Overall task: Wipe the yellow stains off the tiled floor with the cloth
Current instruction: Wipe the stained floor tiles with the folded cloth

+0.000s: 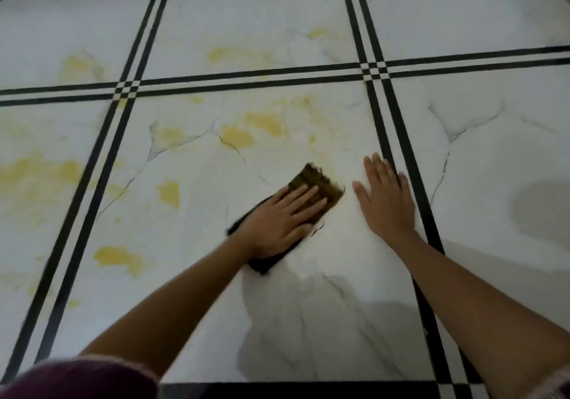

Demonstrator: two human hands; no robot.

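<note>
Head view: left hand flat, fingers straight, pressing on dark cloth on the white marble-look tiled floor. Cloth's far end looks yellow-brown. Right hand spread flat on the floor just beside the cloth, partly over a black tile line. Yellow stains lie beyond and to the left. Maroon sleeve bottom left.

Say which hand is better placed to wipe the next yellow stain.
Left. The left hand presses flat on the cloth, with yellow stains just ahead of it; the right hand rests bare on the tiled floor.
</note>
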